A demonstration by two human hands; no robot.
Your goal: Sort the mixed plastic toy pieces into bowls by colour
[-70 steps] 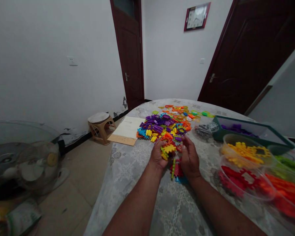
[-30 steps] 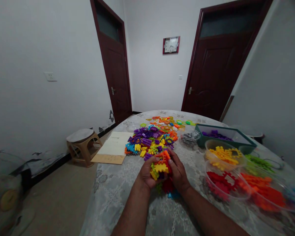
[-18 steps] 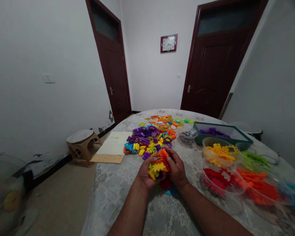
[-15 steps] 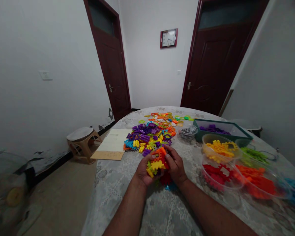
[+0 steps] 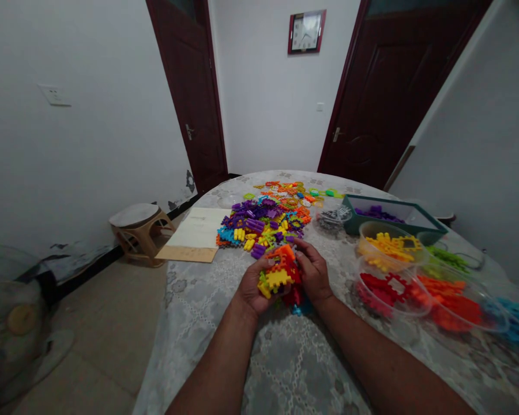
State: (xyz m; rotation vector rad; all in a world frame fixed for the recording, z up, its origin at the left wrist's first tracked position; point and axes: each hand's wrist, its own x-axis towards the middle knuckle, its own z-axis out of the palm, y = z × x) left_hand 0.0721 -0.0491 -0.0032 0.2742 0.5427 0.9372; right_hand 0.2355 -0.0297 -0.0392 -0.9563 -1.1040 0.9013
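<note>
Between my hands, above the near part of the table, is a cluster of interlocking plastic building pieces (image 5: 278, 279) in yellow, orange, red and green, with blue underneath. My left hand (image 5: 249, 290) is closed around its left side, thumb over the top. From the right, my right hand (image 5: 315, 271) has its fingers curled against the red and orange pieces; its fingertips are partly hidden. Just beyond the hands lies a mixed pile of loose building pieces (image 5: 263, 222), mostly purple, yellow and blue.
Clear tubs of sorted pieces stand at right: a yellow tub (image 5: 389, 251), a red tub (image 5: 393, 294) and an orange tub (image 5: 454, 302). Behind them is a green box (image 5: 424, 222) with purple pieces. An open paper folder (image 5: 194, 233) lies left, and a stool (image 5: 140, 233) stands beyond the table edge.
The view has tipped downward, so the room sits higher in the picture. My right fingers have shifted slightly from the top of the cluster to its right side; both hands keep hold.
</note>
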